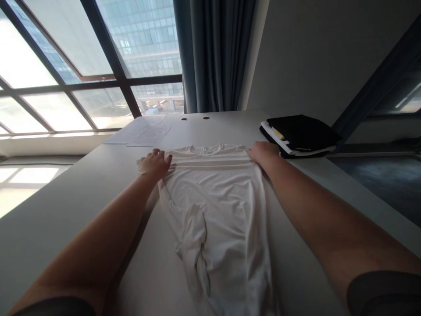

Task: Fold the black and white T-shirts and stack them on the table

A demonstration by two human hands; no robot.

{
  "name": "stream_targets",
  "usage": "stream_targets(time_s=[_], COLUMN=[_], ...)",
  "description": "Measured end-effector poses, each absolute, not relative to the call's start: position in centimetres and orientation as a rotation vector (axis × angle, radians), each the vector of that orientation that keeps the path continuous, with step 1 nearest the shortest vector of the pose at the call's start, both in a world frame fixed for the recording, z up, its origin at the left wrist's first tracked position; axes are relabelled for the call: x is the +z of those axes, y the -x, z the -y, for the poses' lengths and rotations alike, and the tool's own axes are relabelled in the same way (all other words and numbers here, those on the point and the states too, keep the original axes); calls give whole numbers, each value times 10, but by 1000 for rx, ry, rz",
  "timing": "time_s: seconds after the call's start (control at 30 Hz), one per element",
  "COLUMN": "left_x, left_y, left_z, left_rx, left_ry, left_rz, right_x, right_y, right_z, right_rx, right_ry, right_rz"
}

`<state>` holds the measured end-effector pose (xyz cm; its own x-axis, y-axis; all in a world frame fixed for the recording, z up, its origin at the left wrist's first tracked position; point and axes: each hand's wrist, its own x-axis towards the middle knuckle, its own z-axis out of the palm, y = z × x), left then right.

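Note:
A white long-sleeved shirt [223, 210] lies lengthwise on the table, its collar at the far end and its lower part running toward me. One sleeve is folded over the body in a wrinkled bunch. My left hand [154, 163] rests on the shirt's far left shoulder, thumb apart from the other fingers, with a bit of cloth showing beyond it. At the far right shoulder, my right hand [263, 151] is closed on the shirt's edge, its fingertips partly hidden. Straight creases run across the cloth between both hands.
On the white table [82, 193], printed paper sheets [144, 131] lie at the far left. A stack of folded black and white cloth [301, 135] sits beyond my right hand. Behind are a blue curtain [213, 57], large windows [151, 39] and a wall.

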<state>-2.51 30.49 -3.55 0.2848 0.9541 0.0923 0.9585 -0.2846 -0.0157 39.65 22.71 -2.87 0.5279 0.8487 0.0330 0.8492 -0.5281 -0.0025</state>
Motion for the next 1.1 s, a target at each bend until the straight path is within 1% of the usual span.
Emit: stream_targets(time_s=[0.03,0.1,0.2,0.27,0.33,0.4,0.47,0.53,0.6,0.67,0.73,0.8,0.87,0.93,1.0,1.1], left_x=[-35,-37,-42,-45,-45,-41,-34,-25,-18,-14,-13,-12,-11,-8,-5,0], left_y=[15,-4,-26,-33,-34,-32,-31,-30,-25,-16,-2,16,34,49,63,84], left_z=[-310,-322,-338,-345,-345,-336,-317,-290,-253,-209,-161,-116,-81,-57,-45,-38], left_rx=[-115,-71,34,0,-120,-303,-468,-534,-497,-458,-500,-508,-421,-323,-254,-199], left_ry=[2510,2613,2627,2580,2544,2505,2514,2643,2879,3106,3237,3337,3395,3388,3352,3288], left_rz=[1757,1722,1929,2040,2062,1965,1757,1513,1247,894,558,342,275,317,396,497], right_x=[-30,-36,-49,-56,-58,-56,-52,-45,-38,-31,-25,-20,-18,-17,-17,-17], right_y=[-391,-378,-368,-369,-373,-374,-370,-359,-342,-321,-298,-275,-255,-240,-230,-227], right_z=[-233,-243,-255,-261,-264,-262,-253,-234,-205,-163,-109,-48,13,65,102,130], right_rx=[-87,-38,169,241,266,160,-81,-313,-418,-412,-335,-184,12,223,348,366], right_ry=[2639,2508,2544,2588,2592,2566,2454,2248,2029,1837,1605,1403,1228,1080,1085,1206], right_rz=[1599,1752,1767,1713,1683,1668,1707,1799,1906,2030,2214,2376,2525,2658,2667,2629])
